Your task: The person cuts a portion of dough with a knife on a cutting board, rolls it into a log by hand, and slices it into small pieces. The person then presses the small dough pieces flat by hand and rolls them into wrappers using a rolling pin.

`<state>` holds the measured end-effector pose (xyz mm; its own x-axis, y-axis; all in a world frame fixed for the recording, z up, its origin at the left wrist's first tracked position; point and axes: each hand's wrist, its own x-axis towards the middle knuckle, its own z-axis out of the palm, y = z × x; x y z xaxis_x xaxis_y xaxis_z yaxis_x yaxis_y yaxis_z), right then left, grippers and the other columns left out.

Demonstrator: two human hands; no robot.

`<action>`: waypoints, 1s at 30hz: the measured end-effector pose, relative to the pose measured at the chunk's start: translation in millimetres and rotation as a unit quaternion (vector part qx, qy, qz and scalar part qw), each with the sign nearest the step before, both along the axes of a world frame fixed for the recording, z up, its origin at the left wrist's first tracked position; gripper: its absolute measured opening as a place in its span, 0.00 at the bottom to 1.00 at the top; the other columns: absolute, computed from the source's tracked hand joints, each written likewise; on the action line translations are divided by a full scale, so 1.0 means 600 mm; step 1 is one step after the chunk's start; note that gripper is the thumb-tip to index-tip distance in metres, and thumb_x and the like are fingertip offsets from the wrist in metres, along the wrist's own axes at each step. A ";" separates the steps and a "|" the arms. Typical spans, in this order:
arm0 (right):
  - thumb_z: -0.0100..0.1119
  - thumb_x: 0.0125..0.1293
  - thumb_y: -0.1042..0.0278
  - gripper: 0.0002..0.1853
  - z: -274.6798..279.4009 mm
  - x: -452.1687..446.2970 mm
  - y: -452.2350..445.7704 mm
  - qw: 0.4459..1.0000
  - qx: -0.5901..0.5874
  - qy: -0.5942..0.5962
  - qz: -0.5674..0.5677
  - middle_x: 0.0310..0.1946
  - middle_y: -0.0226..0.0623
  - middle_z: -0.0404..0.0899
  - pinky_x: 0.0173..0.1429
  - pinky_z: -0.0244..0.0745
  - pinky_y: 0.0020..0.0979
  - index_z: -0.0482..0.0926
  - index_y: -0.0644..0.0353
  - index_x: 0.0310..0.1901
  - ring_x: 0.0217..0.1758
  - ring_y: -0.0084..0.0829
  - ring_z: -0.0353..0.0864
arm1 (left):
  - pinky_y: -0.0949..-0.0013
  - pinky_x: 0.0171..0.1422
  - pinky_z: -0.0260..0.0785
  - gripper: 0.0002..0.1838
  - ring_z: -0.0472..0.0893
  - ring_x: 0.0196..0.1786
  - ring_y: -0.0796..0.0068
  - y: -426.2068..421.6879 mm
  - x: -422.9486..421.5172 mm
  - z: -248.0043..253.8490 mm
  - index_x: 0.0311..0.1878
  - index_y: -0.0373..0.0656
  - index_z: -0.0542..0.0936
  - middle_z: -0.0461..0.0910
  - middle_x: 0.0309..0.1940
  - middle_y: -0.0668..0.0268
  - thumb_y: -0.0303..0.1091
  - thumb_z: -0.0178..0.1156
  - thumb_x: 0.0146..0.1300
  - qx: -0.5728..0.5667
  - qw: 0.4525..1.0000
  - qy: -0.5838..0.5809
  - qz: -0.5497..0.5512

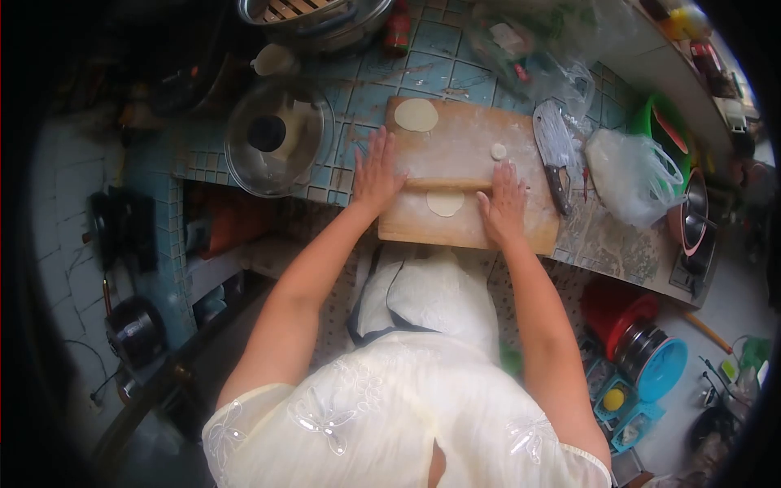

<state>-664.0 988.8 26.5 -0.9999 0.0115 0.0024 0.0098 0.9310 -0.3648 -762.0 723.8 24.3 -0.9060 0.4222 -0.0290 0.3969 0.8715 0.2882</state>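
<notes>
A wooden rolling pin [446,185] lies crosswise on a floured wooden board [464,232], over the upper edge of a flat round dough wrapper [445,205]. My left hand [377,175] is at the pin's left end, fingers stretched forward past the board's left edge. Flat over the pin's right end rests my right hand [506,203], its fingers also stretched out. Just beyond those fingertips sits a small dough piece [499,151]. Another rolled wrapper [416,115] lies in the board's far left corner.
A cleaver [556,146] lies along the board's right edge. Right of it are a white plastic bag [630,175] and a green basin [661,122]. A glass lid [279,167] overhangs the tiled counter's edge at left. Behind stands a steamer pot [325,20].
</notes>
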 end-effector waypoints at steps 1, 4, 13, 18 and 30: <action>0.55 0.64 0.61 0.39 0.001 0.002 0.001 1.000 0.003 0.001 0.007 0.75 0.43 0.44 0.77 0.39 0.52 0.49 0.58 0.72 0.78 0.44 0.42 | 0.43 0.77 0.36 0.44 0.41 0.78 0.58 -0.001 -0.001 -0.006 0.74 0.40 0.49 0.41 0.77 0.57 0.48 0.58 0.61 0.006 1.000 0.018 0.010; 0.56 0.63 0.65 0.35 -0.010 0.061 0.008 1.000 0.006 0.009 0.022 0.72 0.44 0.52 0.76 0.42 0.53 0.54 0.57 0.70 0.76 0.45 0.48 | 0.42 0.76 0.38 0.39 0.47 0.77 0.54 -0.011 0.060 0.003 0.70 0.40 0.59 0.48 0.74 0.55 0.45 0.60 0.60 0.007 0.999 -0.045 -0.014; 0.55 0.51 0.80 0.15 0.002 0.088 -0.007 0.994 -0.088 0.068 -0.019 0.41 0.38 0.73 0.56 0.66 0.42 0.77 0.56 0.42 0.49 0.43 0.71 | 0.57 0.62 0.60 0.10 0.69 0.55 0.61 0.093 0.035 0.035 0.37 0.48 0.78 0.73 0.45 0.64 0.36 0.67 0.51 0.095 0.994 0.019 -0.044; 0.55 0.47 0.84 0.17 0.016 0.121 0.020 0.992 -0.099 0.077 -0.020 0.38 0.42 0.72 0.52 0.67 0.42 0.76 0.58 0.40 0.47 0.46 0.71 | 0.62 0.58 0.63 0.09 0.71 0.52 0.60 0.117 0.032 0.016 0.35 0.46 0.78 0.74 0.42 0.64 0.34 0.67 0.52 0.114 0.988 -0.101 -0.037; 0.57 0.48 0.82 0.17 0.012 0.115 0.033 0.992 -0.094 0.080 -0.025 0.40 0.39 0.73 0.53 0.67 0.40 0.76 0.54 0.41 0.47 0.43 0.72 | 0.53 0.67 0.57 0.18 0.64 0.67 0.56 0.066 -0.102 -0.008 0.52 0.45 0.71 0.67 0.63 0.56 0.35 0.64 0.60 0.229 0.959 0.030 0.166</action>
